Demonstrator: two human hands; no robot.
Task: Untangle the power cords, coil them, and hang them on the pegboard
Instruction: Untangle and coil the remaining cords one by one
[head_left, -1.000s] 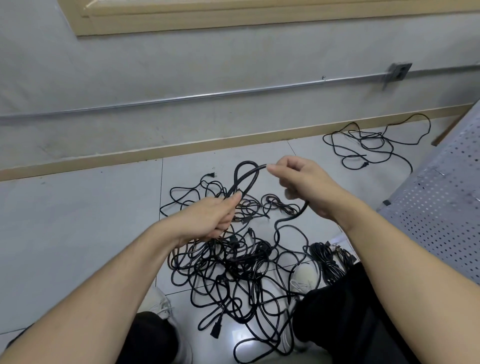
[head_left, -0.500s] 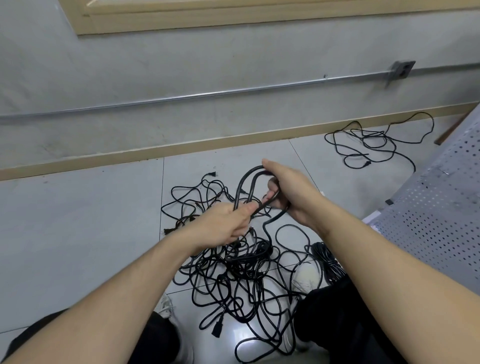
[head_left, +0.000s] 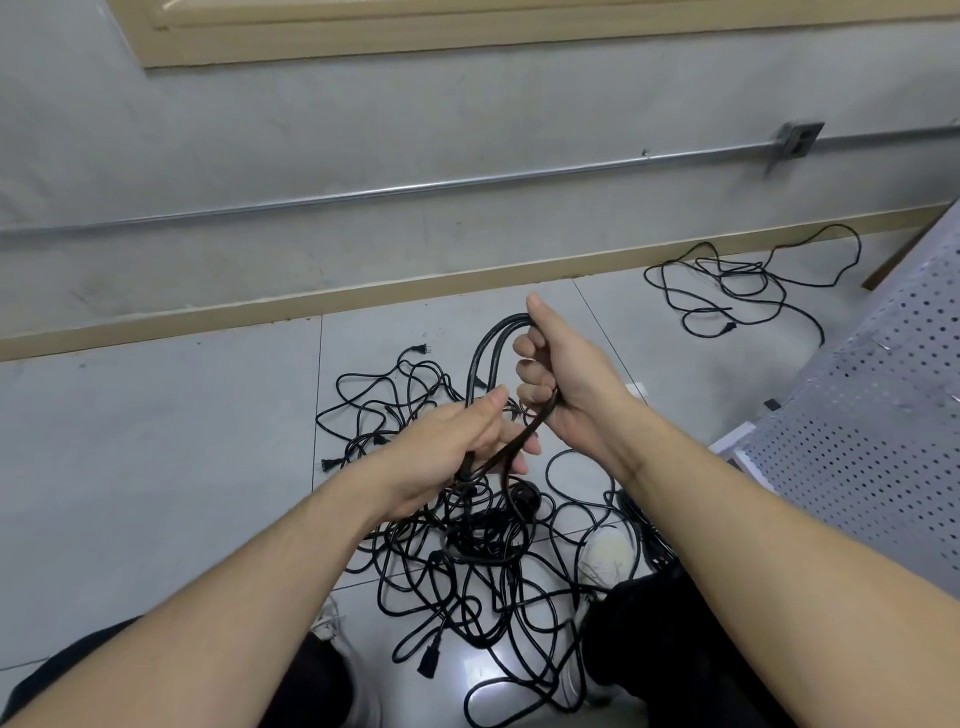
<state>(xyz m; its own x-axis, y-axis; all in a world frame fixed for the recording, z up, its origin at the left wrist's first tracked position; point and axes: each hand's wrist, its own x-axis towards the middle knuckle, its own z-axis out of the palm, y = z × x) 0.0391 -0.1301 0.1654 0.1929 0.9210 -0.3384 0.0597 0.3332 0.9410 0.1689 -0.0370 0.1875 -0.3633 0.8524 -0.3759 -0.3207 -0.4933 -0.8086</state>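
Black cord (head_left: 485, 358) ends lost inside hands (head_left: 519, 415).

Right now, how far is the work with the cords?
Early stage. Nothing hangs on the pegboard yet. In hand: the left hand and right hand both grip loops of one black cord being coiled. Left: the tangled pile on the floor and a separate cord near the wall.

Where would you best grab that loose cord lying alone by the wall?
Probably the separate cord is best gripped at its plug end, coming from above. It lies flat on the floor, apart from the big tangle, and that end sits free at the near edge, so coiling could start there.
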